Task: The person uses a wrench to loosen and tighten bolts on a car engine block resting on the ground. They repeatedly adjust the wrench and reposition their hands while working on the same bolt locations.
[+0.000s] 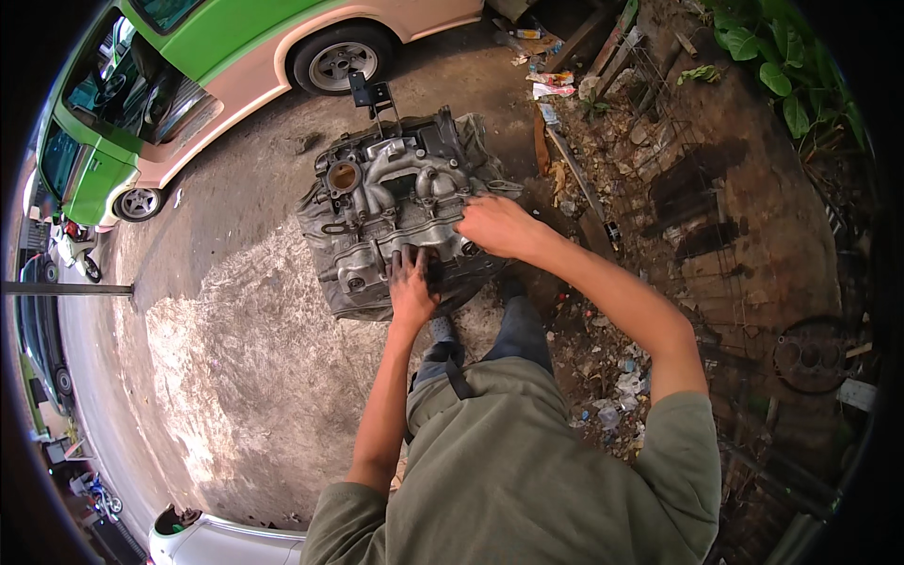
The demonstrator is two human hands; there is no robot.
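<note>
Head view shows a greasy metal engine right in front of the person's legs, over the concrete ground; what supports it underneath is hidden. Branching silver pipes cross its top, a round brown-lined opening lies toward its left side, and a black bracket stands up at its far edge. On the engine's near side, the left hand rests with darkened fingers spread and bent onto the metal; I cannot tell whether they grasp anything. At the engine's right side, the right hand has its fingers curled in against the metal, and whatever they may grip is out of sight. Beyond the engine and to its left stands a green and pale pink van. Right of the engine runs a strip of rubble and litter, with green leaves farther off, beyond it. Well behind the engine, to the left, sits a silver car.
</note>
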